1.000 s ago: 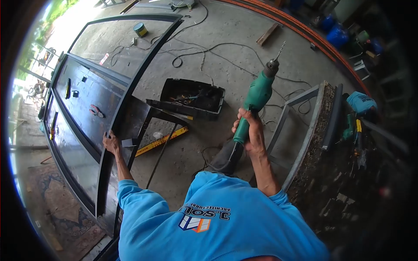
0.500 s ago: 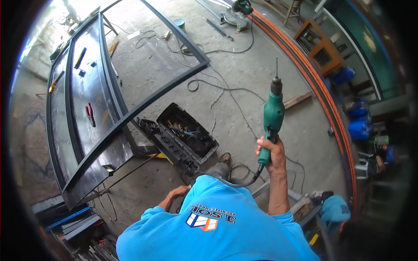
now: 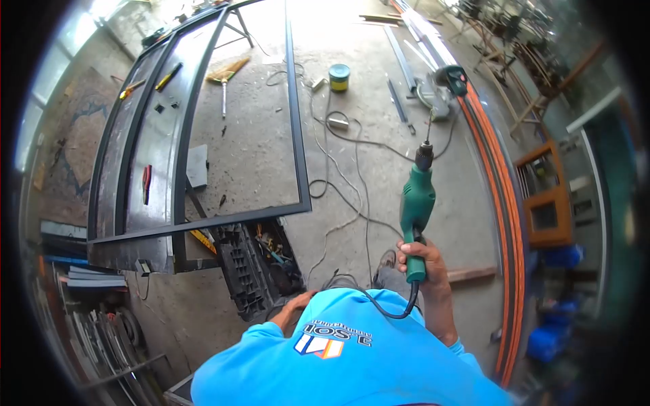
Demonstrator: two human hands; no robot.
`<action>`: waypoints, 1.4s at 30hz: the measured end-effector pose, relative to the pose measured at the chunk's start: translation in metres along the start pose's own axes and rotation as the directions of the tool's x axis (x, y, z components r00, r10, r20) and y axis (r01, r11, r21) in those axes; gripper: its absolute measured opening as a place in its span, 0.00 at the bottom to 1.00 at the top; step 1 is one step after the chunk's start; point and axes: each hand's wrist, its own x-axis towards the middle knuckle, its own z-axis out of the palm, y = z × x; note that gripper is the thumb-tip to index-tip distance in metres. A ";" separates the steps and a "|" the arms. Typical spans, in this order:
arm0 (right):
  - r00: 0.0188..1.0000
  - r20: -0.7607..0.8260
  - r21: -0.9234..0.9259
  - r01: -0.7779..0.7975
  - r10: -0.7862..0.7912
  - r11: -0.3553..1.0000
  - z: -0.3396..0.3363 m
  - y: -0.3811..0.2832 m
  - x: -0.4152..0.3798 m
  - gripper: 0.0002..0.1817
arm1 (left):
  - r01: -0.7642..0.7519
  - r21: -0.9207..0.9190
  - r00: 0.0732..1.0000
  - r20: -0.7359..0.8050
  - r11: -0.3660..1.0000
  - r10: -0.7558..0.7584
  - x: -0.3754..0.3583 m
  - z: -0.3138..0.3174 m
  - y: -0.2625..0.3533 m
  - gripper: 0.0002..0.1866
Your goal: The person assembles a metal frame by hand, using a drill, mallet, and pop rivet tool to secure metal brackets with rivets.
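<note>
A green corded drill [image 3: 418, 203] points upward in my right hand [image 3: 426, 260], its fingers wrapped round the handle; a long bit sits in the chuck. The black cord runs from the handle's base across my blue shirt. Low beside my body, my left hand [image 3: 298, 304] rests at my thigh, its fingers partly hidden. Just left of it lies an open black toolbox [image 3: 281, 260] with tools inside. A dark metal frame [image 3: 298, 149] spans the left side. Red-handled pliers [image 3: 147, 184] and a yellow cutter [image 3: 168, 77] lie on the panel within it.
Cables [image 3: 359, 189] trail over the concrete floor. A green-lidded bucket [image 3: 339, 77] and a cut-off saw [image 3: 433, 98] stand farther off. Long orange bars [image 3: 497, 196] run down the right, near a wooden cabinet [image 3: 545, 196]. Metal offcuts [image 3: 105, 342] lie at lower left.
The view has turned, so the frame and toolbox appear farther left. The drill, still in my right hand, appears slightly lower. More of the saw and back floor shows.
</note>
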 end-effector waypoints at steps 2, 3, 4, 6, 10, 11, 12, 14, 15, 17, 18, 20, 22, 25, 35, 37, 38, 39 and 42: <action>0.997 0.062 -0.119 -0.032 0.039 0.992 -0.014 -0.059 0.041 0.16 | 0.034 -0.120 0.981 -0.187 0.992 -0.056 0.033 0.014 0.042 0.29; 0.992 0.117 -0.088 -0.032 0.043 0.996 -0.010 -0.088 0.062 0.15 | 0.027 -0.185 0.946 -0.312 0.982 -0.084 0.053 0.019 0.061 0.28; 0.984 0.174 -0.054 -0.034 0.043 0.998 -0.003 -0.115 0.084 0.14 | 0.010 -0.247 0.896 -0.428 0.969 -0.118 0.068 0.025 0.074 0.27; 0.957 0.276 -0.067 -0.076 0.091 0.995 0.010 -0.168 0.131 0.14 | -0.051 -0.353 0.768 -0.612 0.934 -0.189 0.102 0.036 0.090 0.26; 0.884 0.463 -0.112 -0.020 0.070 0.994 0.063 -0.251 0.217 0.14 | -0.157 -0.518 0.509 -0.772 0.841 -0.380 0.156 0.012 0.180 0.22; 0.883 0.468 -0.168 0.053 0.032 0.984 0.075 -0.263 0.239 0.15 | -0.158 -0.556 0.456 -0.774 0.816 -0.439 0.155 -0.016 0.220 0.20; 0.885 0.465 -0.202 0.133 -0.025 0.970 0.084 -0.268 0.262 0.16 | -0.104 -0.494 0.420 -0.809 0.863 -0.413 0.157 -0.046 0.250 0.16; 0.845 0.534 -0.321 0.171 0.029 0.931 0.122 -0.272 0.313 0.19 | -0.165 -0.323 0.246 -0.928 0.932 -0.279 0.185 -0.119 0.253 0.13; 0.865 0.500 -0.343 0.167 0.029 0.925 0.131 -0.264 0.312 0.21 | -0.083 -0.259 0.198 -0.951 0.962 -0.239 0.188 -0.122 0.278 0.14; 0.891 0.442 -0.443 0.119 0.101 0.888 0.141 -0.248 0.312 0.24 | -0.163 -0.355 0.227 -0.922 0.921 -0.315 0.166 -0.169 0.344 0.14; 0.884 0.446 -0.485 0.105 0.142 0.868 0.149 -0.234 0.320 0.25 | -0.251 -0.374 0.197 -0.923 0.893 -0.331 0.150 -0.189 0.394 0.16; 0.822 0.480 -0.632 0.083 0.305 0.770 0.162 -0.213 0.334 0.29 | -0.660 -0.348 0.199 -0.936 0.666 -0.292 0.138 -0.217 0.459 0.39; 0.768 0.522 -0.725 0.172 0.371 0.667 0.169 -0.178 0.348 0.32 | -0.812 -0.263 0.139 -0.954 0.521 -0.265 0.122 -0.237 0.510 0.45; 0.552 0.693 -0.679 0.283 0.463 0.678 0.176 -0.134 0.343 0.40 | -0.865 -0.216 -0.122 -0.785 0.452 -0.608 0.140 -0.256 0.527 0.41; -0.383 0.221 -0.647 0.631 0.897 0.428 0.180 -0.161 0.531 0.38 | 0.366 -0.595 -0.724 -0.665 0.716 -0.183 -0.026 -0.277 0.610 0.32; -0.211 0.362 -0.643 0.649 0.908 0.407 0.160 -0.158 0.604 0.36 | 0.580 -0.566 -0.694 -0.720 0.587 -0.009 -0.052 -0.303 0.605 0.33; -0.101 0.333 -0.772 0.542 0.938 0.333 0.147 -0.154 0.642 0.36 | 0.654 -0.559 -0.678 -0.732 0.509 0.067 -0.061 -0.314 0.592 0.34; 0.019 0.246 -0.857 0.470 0.969 0.208 0.143 -0.159 0.673 0.35 | 0.727 -0.540 -0.642 -0.754 0.423 0.140 -0.072 -0.326 0.575 0.35; 0.222 0.239 -0.846 0.526 0.945 0.091 0.138 -0.129 0.750 0.33 | 0.481 -0.555 -0.626 -0.759 0.679 -0.177 -0.049 -0.395 0.527 0.33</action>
